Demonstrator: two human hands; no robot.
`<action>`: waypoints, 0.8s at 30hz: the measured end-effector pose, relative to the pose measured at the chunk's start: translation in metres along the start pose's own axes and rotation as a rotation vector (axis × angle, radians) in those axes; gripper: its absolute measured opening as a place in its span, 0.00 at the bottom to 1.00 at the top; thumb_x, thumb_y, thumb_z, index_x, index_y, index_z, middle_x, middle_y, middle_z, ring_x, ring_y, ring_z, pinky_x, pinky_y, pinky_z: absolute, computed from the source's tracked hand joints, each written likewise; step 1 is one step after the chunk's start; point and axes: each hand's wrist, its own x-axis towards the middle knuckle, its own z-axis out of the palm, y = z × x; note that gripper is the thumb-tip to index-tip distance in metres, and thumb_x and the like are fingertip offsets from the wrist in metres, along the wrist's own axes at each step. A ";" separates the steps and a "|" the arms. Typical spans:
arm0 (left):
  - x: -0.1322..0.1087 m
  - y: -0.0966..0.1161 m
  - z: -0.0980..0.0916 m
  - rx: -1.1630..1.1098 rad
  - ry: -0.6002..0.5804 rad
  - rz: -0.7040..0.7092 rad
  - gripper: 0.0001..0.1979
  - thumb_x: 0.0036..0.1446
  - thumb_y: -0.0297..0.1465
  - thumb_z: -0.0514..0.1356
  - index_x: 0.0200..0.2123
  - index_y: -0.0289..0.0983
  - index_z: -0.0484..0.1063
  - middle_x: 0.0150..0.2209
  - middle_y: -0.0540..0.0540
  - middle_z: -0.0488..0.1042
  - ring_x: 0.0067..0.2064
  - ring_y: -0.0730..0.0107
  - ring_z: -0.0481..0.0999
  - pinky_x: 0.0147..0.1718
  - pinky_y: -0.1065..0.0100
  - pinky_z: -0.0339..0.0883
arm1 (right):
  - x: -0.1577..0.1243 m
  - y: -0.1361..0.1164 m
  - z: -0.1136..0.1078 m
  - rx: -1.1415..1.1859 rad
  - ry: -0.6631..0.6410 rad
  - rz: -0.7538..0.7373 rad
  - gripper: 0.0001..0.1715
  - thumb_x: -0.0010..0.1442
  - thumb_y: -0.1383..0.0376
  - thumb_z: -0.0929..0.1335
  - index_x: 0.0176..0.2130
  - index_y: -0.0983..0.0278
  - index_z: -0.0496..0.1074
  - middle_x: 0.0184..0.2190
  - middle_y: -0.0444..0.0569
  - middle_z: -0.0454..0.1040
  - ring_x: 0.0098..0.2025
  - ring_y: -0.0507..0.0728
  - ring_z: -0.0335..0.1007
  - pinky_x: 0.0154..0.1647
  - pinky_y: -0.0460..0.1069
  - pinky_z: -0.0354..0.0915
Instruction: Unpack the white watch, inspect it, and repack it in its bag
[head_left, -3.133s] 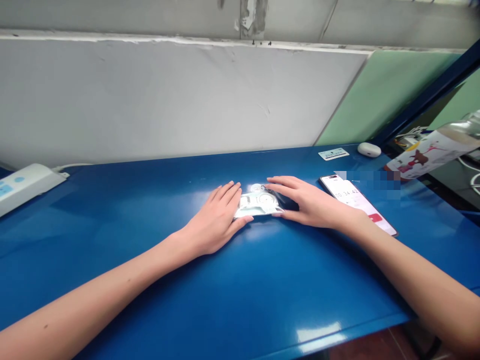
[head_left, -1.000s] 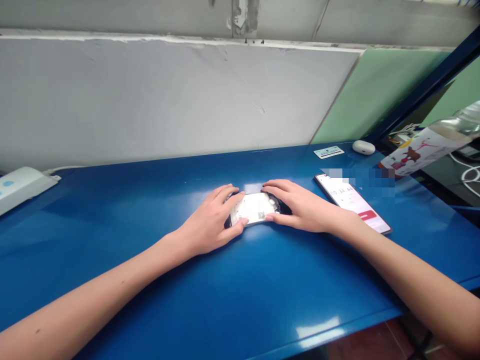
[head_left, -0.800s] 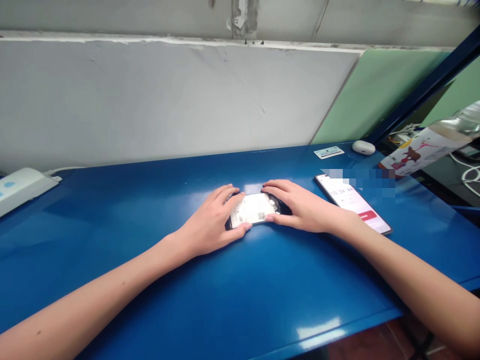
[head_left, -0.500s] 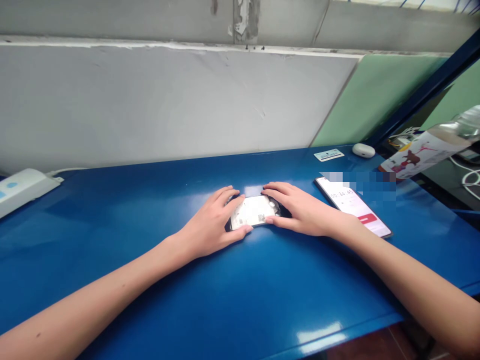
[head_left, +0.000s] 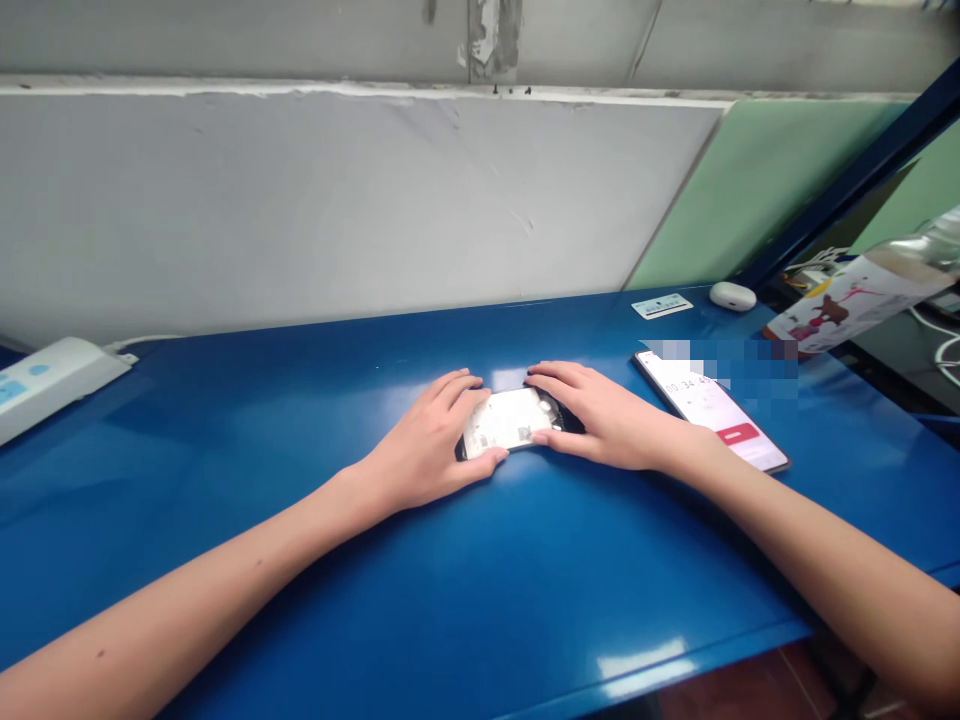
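A flat phone-shaped device (head_left: 501, 422) with a white, printed-looking face and dark edges lies on the blue table (head_left: 480, 580). Its right end is darker, with small pale parts; finer detail is blurred. My left hand (head_left: 439, 440) holds the left end, thumb along the near edge and fingers curled over the far side. Around the right end is my right hand (head_left: 592, 415), its thumb on the near edge and fingers at the far edge. Both hands cover the device's ends.
Right of my right hand lies a phone (head_left: 705, 405) showing a running timer. Behind it are a card (head_left: 661, 306) and a white earbud case (head_left: 733, 296). A labelled bottle (head_left: 847, 300) leans at the right. A white power strip (head_left: 64, 385) sits far left.
The camera view has shifted very slightly. Both hands keep the same hold on the device, which has not visibly moved on the table.
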 end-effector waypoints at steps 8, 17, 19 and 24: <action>0.000 0.000 0.000 0.030 -0.017 0.003 0.35 0.65 0.49 0.56 0.64 0.30 0.61 0.65 0.28 0.63 0.69 0.40 0.57 0.64 0.41 0.58 | 0.000 -0.003 0.001 -0.016 0.016 -0.017 0.38 0.67 0.47 0.63 0.64 0.71 0.64 0.64 0.68 0.66 0.65 0.73 0.63 0.63 0.68 0.63; 0.000 0.001 0.000 0.057 -0.040 -0.019 0.36 0.65 0.50 0.54 0.65 0.29 0.60 0.67 0.29 0.60 0.71 0.42 0.55 0.66 0.44 0.56 | 0.000 -0.003 0.001 -0.019 0.017 -0.017 0.38 0.67 0.47 0.63 0.64 0.71 0.64 0.64 0.68 0.66 0.65 0.72 0.63 0.63 0.68 0.63; 0.000 0.000 0.001 0.059 -0.038 -0.014 0.36 0.65 0.50 0.54 0.65 0.29 0.60 0.67 0.29 0.61 0.70 0.42 0.55 0.66 0.43 0.56 | 0.000 -0.002 0.001 -0.026 0.011 -0.015 0.39 0.67 0.46 0.63 0.64 0.72 0.64 0.64 0.68 0.66 0.65 0.72 0.63 0.63 0.67 0.63; 0.000 0.000 0.001 0.064 -0.036 -0.006 0.36 0.66 0.50 0.53 0.64 0.28 0.60 0.67 0.28 0.61 0.70 0.41 0.56 0.65 0.43 0.57 | 0.000 -0.002 0.001 -0.025 0.016 -0.020 0.39 0.68 0.46 0.62 0.64 0.70 0.64 0.64 0.67 0.66 0.65 0.72 0.63 0.63 0.67 0.63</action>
